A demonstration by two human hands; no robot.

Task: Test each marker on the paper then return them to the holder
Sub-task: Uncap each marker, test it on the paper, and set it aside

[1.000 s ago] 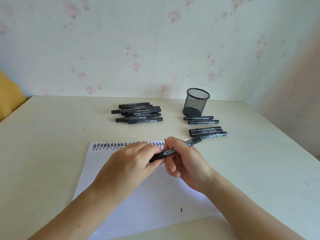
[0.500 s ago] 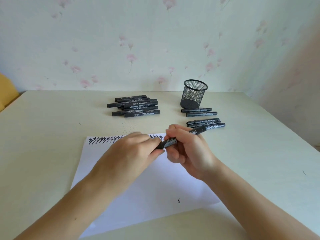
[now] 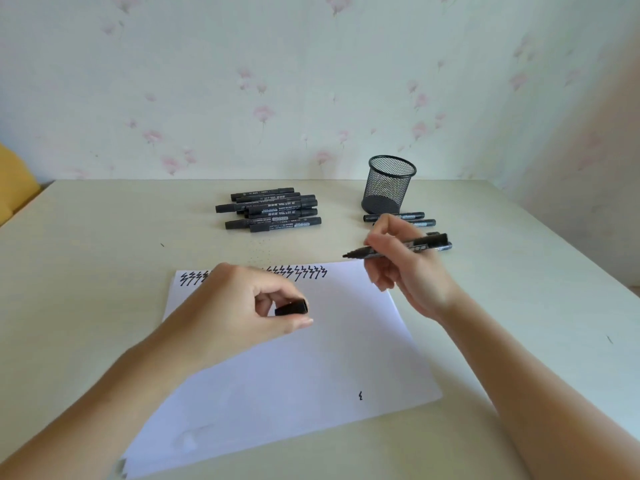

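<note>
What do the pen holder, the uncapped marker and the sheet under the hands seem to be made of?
The pen holder looks like black metal wire mesh: the wall shows through its fine grid. The uncapped marker, in the right hand, looks like black plastic with a slight sheen and a printed label; its tip material cannot be told. The sheet looks like thin, matte white paper lying flat, with inked zigzags along its far edge.

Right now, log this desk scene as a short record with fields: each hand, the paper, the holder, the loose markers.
left hand: pinches a black marker cap above the paper
right hand: holds an uncapped black marker, tip pointing left
paper: white sheet, a row of black zigzag marks along its far edge, one small mark near the front
holder: black mesh cup, upright, no markers visible inside
left pile of markers: capped, lying on the table
right group of markers: lying beside the holder, partly hidden by the right hand
</note>
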